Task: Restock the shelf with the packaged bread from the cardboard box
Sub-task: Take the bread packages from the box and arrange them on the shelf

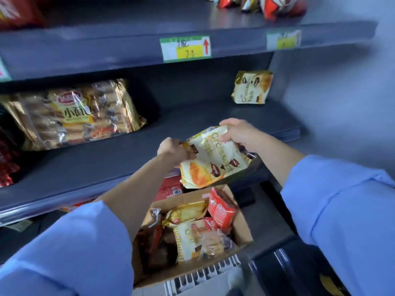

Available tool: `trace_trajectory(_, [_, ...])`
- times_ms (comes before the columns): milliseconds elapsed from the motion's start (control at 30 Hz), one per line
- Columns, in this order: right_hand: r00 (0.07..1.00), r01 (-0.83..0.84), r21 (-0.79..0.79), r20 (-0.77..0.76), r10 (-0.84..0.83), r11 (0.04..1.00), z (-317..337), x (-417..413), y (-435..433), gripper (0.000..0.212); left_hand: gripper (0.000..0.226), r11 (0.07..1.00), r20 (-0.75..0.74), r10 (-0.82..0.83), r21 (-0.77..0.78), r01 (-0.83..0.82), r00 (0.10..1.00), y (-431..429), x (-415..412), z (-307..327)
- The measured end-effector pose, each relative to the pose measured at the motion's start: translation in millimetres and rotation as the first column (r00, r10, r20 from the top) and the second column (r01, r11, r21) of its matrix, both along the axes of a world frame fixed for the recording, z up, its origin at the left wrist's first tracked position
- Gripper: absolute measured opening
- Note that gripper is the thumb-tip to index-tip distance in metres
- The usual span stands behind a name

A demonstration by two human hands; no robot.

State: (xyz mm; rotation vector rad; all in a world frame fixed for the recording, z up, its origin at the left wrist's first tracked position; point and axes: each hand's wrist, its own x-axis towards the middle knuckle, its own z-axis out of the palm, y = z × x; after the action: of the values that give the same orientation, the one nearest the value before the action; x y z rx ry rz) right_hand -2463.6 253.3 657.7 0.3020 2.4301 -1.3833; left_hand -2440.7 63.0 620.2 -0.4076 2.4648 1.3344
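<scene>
held one croissant packet (210,159) in both hands, tilted, above the cardboard box (242,227) and just in front of the lip of the middle shelf (106,167). pinched its left corner with the left hand (173,150), fingers curled tight on the wrapper. gripped its top edge with the right hand (239,133), fingers folded over the front of the pack. forearms bare below pushed-up blue sleeves (342,210).

on the shelf, at the far right, a second croissant packet (252,87), upright against the back wall and well apart from the one in hand. at the left, a large clear bag of small breads (72,116), leaned back on the same shelf.

in the box, below the hands, more stock: a red packet (221,208) on end near the far wall, a gold-wrapped packet (186,213) lying beside it, another pale packet (188,238) just below that, and dark brown packets (156,246) at the left, too blurred to read.

on the rail of the upper shelf, a green-edged price tag (185,49) with a yellow patch and a red arrow pointing up. above it, orange snack bags (275,7), blurred.
</scene>
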Motion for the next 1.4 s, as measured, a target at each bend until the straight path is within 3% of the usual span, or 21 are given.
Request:
trace_trajectory(133, [0.976, 0.157, -0.106, -0.135, -0.171, 0.982, 17.5, -22.2, 43.1, 0.081, 0.053, 1.0, -0.108, 0.0, -0.002, -0.001, 0.994, 38.9, -41.2, 21.7])
trace_trajectory(200, [0.949, 0.236, -0.188, -0.169, -0.268, 0.953, 17.6, -36.7, 62.3, 0.077, 0.058, 1.0, -0.143, 0.01, 0.0, -0.01, 0.99, 57.0, -63.0, 28.8])
trace_trajectory(300, [0.887, 0.367, -0.287, -0.178, -0.426, 0.885, 17.0, -58.1, 92.6, 0.054, 0.046, 1.0, -0.182, 0.019, -0.016, -0.022, 0.983, 83.1, -98.1, 36.3])
trace_trajectory(367, [0.856, 0.435, -0.275, -0.171, -0.489, 0.858, 11.8, -75.1, 114.0, 0.045, 0.025, 0.998, -0.202, -0.005, -0.063, -0.008, 0.979, 101.0, -122.9, 38.6])
trace_trajectory(433, [0.836, 0.473, -0.241, -0.181, -0.518, 0.848, 4.0, -95.2, 134.0, 0.043, 0.021, 0.994, -0.216, -0.034, -0.113, 0.009, 0.976, 120.5, -146.7, 38.6])
trace_trajectory(700, [0.878, 0.451, -0.107, -0.124, -0.462, 0.886, -25.8, -166.6, 188.1, 0.046, 0.027, 0.969, -0.286, -0.122, -0.242, 0.051, 0.951, 205.9, -229.9, 18.3])
trace_trajectory(1000, [0.914, 0.385, -0.146, -0.073, -0.398, 0.911, -51.8, -215.5, 214.9, 0.03, 0.026, 0.923, -0.391, -0.173, -0.383, 0.01, 0.904, 259.0, -285.2, -10.8])
trace_trajectory(1100, [0.927, 0.36, -0.184, -0.045, -0.373, 0.915, -55.7, -222.2, 217.9, 0.026, 0.036, 0.94, -0.403, -0.163, -0.342, 0.017, 0.901, 262.1, -293.3, -17.9])
trace_trajectory(1267, [0.916, 0.385, -0.204, -0.035, -0.4, 0.9, -60.0, -218.4, 213.3, 0.042, 0.05, 0.982, -0.408, -0.119, -0.181, 0.047, 0.905, 250.1, -290.7, -22.0])
trace_trajectory(1400, [0.916, 0.38, -0.161, -0.068, -0.395, 0.911, -60.5, -206.0, 193.9, 0.024, 0.043, 0.987, -0.396, -0.091, -0.155, 0.031, 0.914, 221.3, -272.0, -17.9])
